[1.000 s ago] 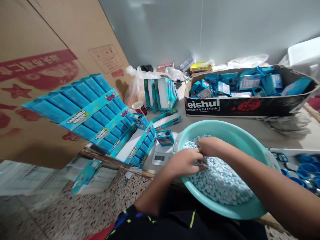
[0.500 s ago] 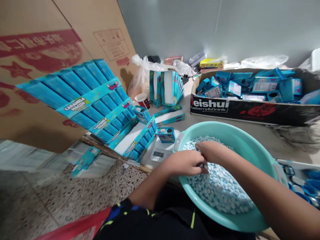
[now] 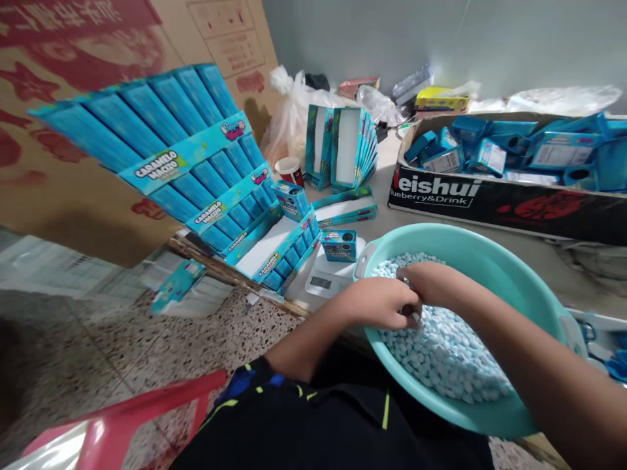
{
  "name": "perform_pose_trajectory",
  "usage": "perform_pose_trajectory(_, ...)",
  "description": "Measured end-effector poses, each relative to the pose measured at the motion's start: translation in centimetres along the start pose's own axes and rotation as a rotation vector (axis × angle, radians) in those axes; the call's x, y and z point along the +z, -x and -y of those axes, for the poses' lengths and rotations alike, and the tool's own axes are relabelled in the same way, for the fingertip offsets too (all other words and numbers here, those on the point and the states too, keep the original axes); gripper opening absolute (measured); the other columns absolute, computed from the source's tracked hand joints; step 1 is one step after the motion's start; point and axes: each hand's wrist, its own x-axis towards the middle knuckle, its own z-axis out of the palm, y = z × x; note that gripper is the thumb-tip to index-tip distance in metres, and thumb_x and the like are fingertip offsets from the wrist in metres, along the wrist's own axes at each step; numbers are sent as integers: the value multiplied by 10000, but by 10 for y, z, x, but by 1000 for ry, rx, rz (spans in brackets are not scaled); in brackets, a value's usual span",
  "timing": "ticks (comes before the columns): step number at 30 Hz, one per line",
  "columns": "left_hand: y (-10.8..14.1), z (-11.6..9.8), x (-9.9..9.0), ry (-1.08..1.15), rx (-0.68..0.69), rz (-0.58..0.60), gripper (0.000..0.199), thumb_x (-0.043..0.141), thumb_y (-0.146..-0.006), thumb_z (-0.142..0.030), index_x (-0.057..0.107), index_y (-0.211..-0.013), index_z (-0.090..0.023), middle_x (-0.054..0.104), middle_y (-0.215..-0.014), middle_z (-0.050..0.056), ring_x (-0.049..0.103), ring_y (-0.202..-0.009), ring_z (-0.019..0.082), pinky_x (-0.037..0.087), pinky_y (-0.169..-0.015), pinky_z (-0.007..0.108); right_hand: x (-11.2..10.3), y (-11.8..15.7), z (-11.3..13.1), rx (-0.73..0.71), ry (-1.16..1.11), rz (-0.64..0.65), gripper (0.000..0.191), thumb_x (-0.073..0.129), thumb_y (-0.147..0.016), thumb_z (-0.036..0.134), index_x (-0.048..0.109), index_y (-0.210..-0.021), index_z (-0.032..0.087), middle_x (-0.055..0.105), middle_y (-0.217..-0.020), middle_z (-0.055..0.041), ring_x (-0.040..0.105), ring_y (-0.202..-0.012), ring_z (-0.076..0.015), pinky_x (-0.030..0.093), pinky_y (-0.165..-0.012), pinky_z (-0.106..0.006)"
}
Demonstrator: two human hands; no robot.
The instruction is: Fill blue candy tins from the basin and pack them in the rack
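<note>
A large turquoise basin [image 3: 526,281] holds many small pale-blue and white candies [image 3: 455,356]. My left hand [image 3: 379,303] reaches over its near left rim with fingers curled, a pale candy showing at the fingertips. Close against it, my right hand [image 3: 431,281] dips low over the candies, its fingers bent and partly hidden behind the left hand. What the right fingers hold, I cannot make out. Beside the basin, a small blue candy box [image 3: 339,246] with a round dark hole stands on a white digital scale [image 3: 318,282].
Stacked blue display trays of small boxes [image 3: 196,163] lean at left by a big carton [image 3: 88,189]. A black-sided carton [image 3: 490,202] full of blue boxes stands at back right. Folded trays [image 3: 347,147] and a paper cup [image 3: 290,171] stand behind. A red stool [image 3: 122,418] is below.
The view has shifted, so the basin and table items appear higher and further right. Both hands stay together over the candies, and a pale candy now shows at my left fingertips.
</note>
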Motion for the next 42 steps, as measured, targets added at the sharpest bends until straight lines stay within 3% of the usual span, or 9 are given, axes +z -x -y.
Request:
perform_pose_trajectory(8, 2, 0, 0, -95, -26, -11, 254, 639, -906, -350, 799, -1064, -230, 801, -1041, 41, 722, -935, 214, 448, -685, 284, 12, -14, -3, 58, -67, 122, 276, 759, -785, 286, 830, -985, 109, 795, -1009, -173, 740, -950, -348, 528, -808, -359)
perform_pose_trajectory(12, 1, 0, 9, -152, -18, -96, 207, 649, -844, -247, 797, -985, -219, 795, -982, 36, 724, -919, 224, 470, -693, 292, 10, -13, -11, 68, -128, 137, 245, 708, -812, 273, 826, -999, 167, 802, -947, -95, 733, -893, -258, 507, -708, -268)
perform_pose_trajectory(15, 6, -2, 15, -159, 52, -191, 151, 662, -827, -199, 788, -909, -191, 785, -928, 46, 717, -911, 217, 490, -722, 290, 9, -11, -14, 126, -174, 161, 272, 641, -837, 274, 810, -1021, 167, 771, -769, -72, 717, -705, -210, 480, -584, -247)
perform_pose_trajectory(18, 20, -3, 5, -16, 125, -345, 149, 667, -877, -226, 785, -951, -174, 788, -948, 50, 714, -889, 172, 517, -794, 265, 10, -9, -12, 161, -204, 97, 272, 628, -839, 303, 802, -978, 148, 733, -674, -76, 688, -606, -200, 477, -576, -264)
perform_pose_trajectory(20, 34, -1, -11, 39, 61, -500, 164, 657, -911, -265, 781, -984, -186, 793, -982, 45, 715, -892, 161, 525, -832, 272, 11, -8, -9, 158, -187, 21, 260, 656, -823, 329, 792, -944, 144, 736, -689, -85, 694, -627, -217, 484, -612, -287)
perform_pose_trajectory(23, 55, 8, -40, -53, -227, -738, 149, 655, -903, -266, 782, -960, -212, 794, -989, 38, 711, -898, 186, 522, -815, 311, 11, -9, -10, 166, -183, 20, 245, 695, -807, 346, 763, -930, 146, 735, -695, -78, 695, -624, -226, 484, -618, -303)
perform_pose_trajectory(27, 72, 28, -60, -170, -516, -849, 130, 657, -883, -266, 781, -888, -228, 792, -989, 49, 701, -885, 217, 520, -805, 349, 12, -13, -19, 175, -368, 106, 230, 720, -817, 377, 723, -942, 184, 733, -709, -32, 675, -552, -180, 489, -574, -276)
perform_pose_trajectory(35, 50, 48, -53, -124, -607, -917, 153, 643, -885, -310, 766, -877, -218, 772, -1015, 49, 680, -866, 211, 531, -812, 333, 6, -3, -20, 94, -305, 49, 321, 572, -923, 462, 723, -948, 179, 732, -739, -60, 673, -564, -201, 457, -591, -317)
perform_pose_trajectory(42, 45, 57, -52, -79, -611, -895, 155, 626, -884, -258, 773, -872, -210, 765, -1002, 61, 688, -898, 222, 543, -841, 357, 0, -1, -9, 97, -202, -8, 402, 562, -911, 442, 763, -1057, 126, 765, -1052, -174, 708, -938, -322, 453, -695, -340)
